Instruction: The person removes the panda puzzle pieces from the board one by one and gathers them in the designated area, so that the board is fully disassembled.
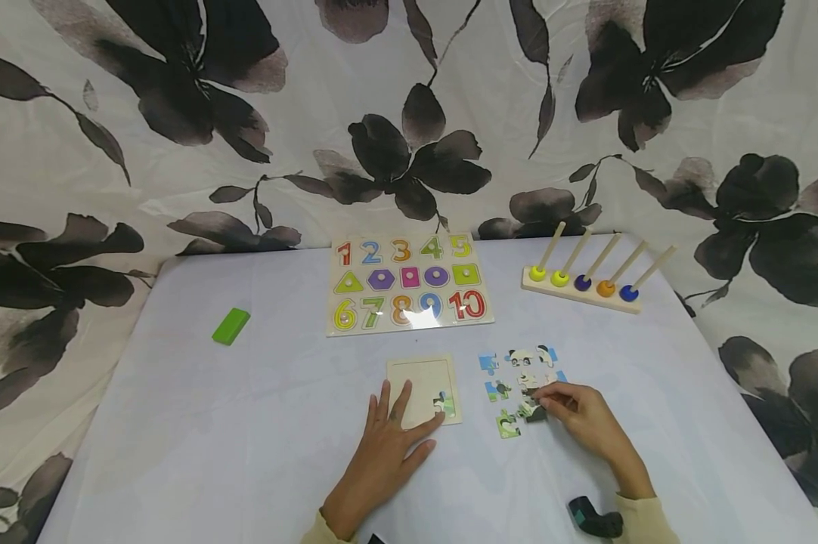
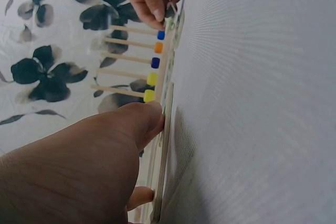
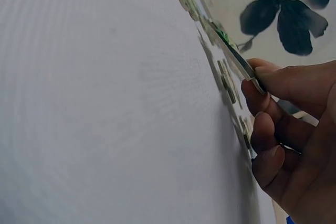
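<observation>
My left hand (image 1: 382, 453) lies with spread, straight fingers over the near edge of a shallow wooden puzzle tray (image 1: 419, 374). One jigsaw piece (image 1: 448, 406) with green and blue print sits in the tray's near right corner, by the left index finger. To the right, my right hand (image 1: 589, 423) pinches a puzzle piece (image 3: 236, 59) between thumb and fingertips, tilted up over the table in the right wrist view. Around it lie several loose panda-picture pieces (image 1: 520, 358), some partly hidden by the right fingers.
Behind the tray lies a number and shape board (image 1: 409, 301). A wooden bead stacker (image 1: 581, 292) with upright pegs stands at the back right, and a green block (image 1: 230, 326) rests at the left. A black curved object (image 1: 594, 518) sits beside the right sleeve.
</observation>
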The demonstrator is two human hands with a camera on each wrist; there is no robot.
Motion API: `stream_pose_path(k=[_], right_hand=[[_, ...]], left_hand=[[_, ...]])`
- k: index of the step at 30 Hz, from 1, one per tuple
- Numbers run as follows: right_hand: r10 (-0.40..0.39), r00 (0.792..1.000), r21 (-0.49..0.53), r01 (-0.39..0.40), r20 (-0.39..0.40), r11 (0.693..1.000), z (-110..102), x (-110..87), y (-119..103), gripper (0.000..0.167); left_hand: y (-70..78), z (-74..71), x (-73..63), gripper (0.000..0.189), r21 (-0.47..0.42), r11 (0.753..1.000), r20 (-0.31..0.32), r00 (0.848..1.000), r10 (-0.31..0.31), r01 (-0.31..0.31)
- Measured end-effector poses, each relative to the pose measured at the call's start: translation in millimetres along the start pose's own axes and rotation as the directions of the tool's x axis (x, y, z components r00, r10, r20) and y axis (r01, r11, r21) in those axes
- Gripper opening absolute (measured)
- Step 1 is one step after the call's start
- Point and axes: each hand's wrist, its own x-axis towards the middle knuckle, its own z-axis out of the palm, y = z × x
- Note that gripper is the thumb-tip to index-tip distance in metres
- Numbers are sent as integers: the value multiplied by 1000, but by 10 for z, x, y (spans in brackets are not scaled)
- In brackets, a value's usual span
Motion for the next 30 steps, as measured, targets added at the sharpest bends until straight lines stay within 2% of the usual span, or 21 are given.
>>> stream_pose_path(k=[8,15,30], right_hand=[[28,999,-7,-28,18,1000,-29,-35,36,9],[73,997,-26,-72,39,997,-39,-41,40,10],[60,998,-28,-59,22,998,-62,-59,27,8]], left_hand=[[14,-8,-12,37,-2,1000,7,1000,-4,4],[7,-3,-19,37,-10,1000,-21,1000,20,-20],[-1,-4,-3,36,2,1000,4,1000,9,-9]])
